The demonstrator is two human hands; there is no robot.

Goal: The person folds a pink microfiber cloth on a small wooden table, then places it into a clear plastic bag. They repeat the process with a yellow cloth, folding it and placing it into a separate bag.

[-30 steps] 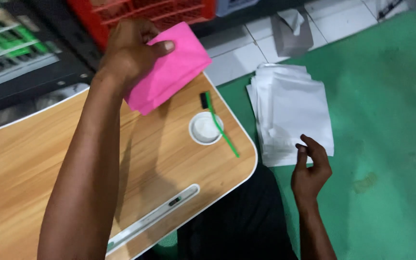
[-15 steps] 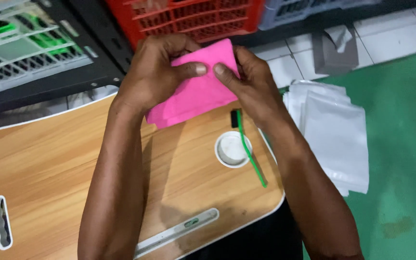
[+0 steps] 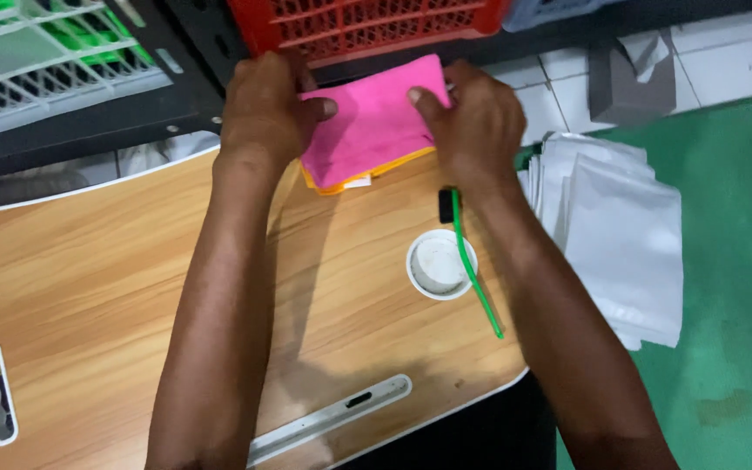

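A folded pink cloth with an orange layer showing under its near edge is held over the far edge of a small wooden lap table. My left hand grips its left side with the thumb on top. My right hand grips its right side the same way. Near my right wrist a green-handled brush lies across the rim of a round white cup recess in the table.
A stack of white plastic pouches lies on the green floor to the right. A red crate and a white basket stand behind the table. A grey box sits on the tiles. The table has a long slot.
My right hand came up from the white pouches and joined my left on the pink cloth. Both hands now hold it at its sides, and an orange layer shows beneath.
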